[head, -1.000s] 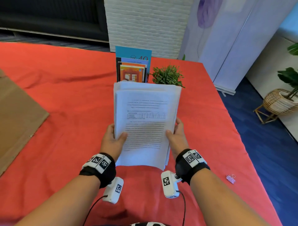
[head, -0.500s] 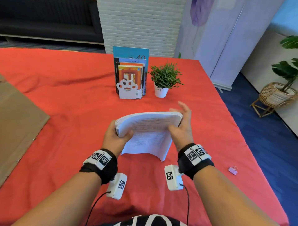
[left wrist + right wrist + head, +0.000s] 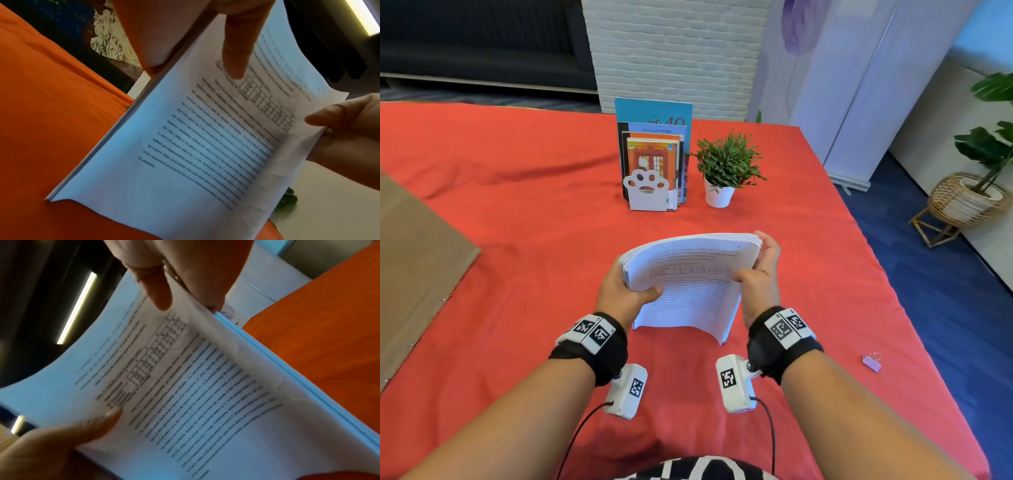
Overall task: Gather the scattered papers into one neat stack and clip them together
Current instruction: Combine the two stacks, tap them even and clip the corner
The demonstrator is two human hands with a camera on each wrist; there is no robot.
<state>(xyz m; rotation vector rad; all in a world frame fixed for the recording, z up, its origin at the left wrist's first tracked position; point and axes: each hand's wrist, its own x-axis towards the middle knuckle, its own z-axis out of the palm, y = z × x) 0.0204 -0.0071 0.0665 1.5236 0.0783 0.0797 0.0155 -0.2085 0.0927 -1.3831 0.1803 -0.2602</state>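
Both hands, left (image 3: 619, 291) and right (image 3: 760, 277), grip with thumbs on top (forearms angled inward).

Open red cloth (image 3: 524, 240) lay across the left and centre of the head frame, between the cardboard sheet (image 3: 414, 260) at the left edge and the paper stack (image 3: 688, 284) at centre. Both hands held the stack, its lower edge on the cloth, blocking the middle. In the upper centre stood the books (image 3: 654, 154) with a paw bookend (image 3: 645, 190), the potted plant (image 3: 724, 168) just right of them. Lower right: bare cloth around the pink binder clip (image 3: 872, 362), well apart from the stack.
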